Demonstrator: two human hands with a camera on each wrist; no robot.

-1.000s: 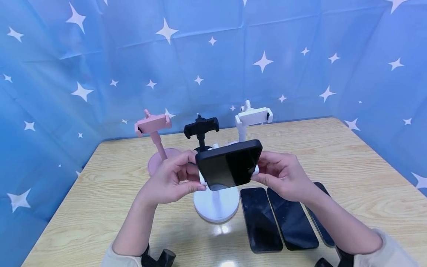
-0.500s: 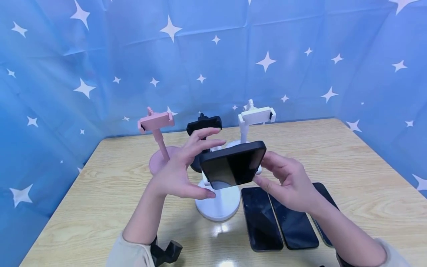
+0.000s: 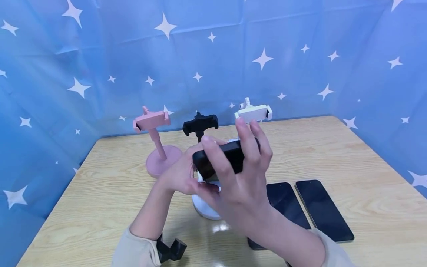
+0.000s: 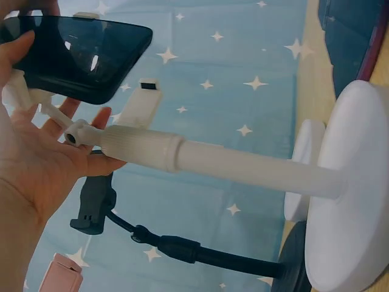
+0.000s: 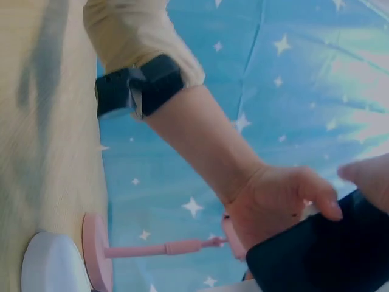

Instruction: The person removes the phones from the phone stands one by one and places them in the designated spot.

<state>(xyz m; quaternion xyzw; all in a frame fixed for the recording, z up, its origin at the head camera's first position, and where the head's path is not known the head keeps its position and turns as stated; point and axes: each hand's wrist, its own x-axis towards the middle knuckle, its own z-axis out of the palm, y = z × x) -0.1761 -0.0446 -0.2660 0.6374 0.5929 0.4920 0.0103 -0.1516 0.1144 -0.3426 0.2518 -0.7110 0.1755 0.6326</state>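
A black smartphone (image 4: 103,58) sits in the clamp (image 4: 17,91) of the nearest white phone stand (image 4: 255,167), which stands upright on the table. At the phone's left end my left hand (image 3: 178,172) grips the clamp, its thumb over the phone's front and its fingers behind, near the stand's neck. My right hand (image 3: 243,196) crosses in front of the phone, fingers spread and reaching up over it, thumb close to the left hand. It hides much of the screen and the stand's base in the head view.
Behind stand a pink phone stand (image 3: 155,124), a black one (image 3: 200,124) and another white one (image 3: 255,113). More smartphones lie on the table at the right, one dark phone (image 3: 325,207) outermost, others partly under my right forearm. A blue starry curtain (image 3: 133,55) backs the table.
My right hand has left the phone's right end and swung left across its front. My left hand, spread off the phone half a second ago, is back at its left end.
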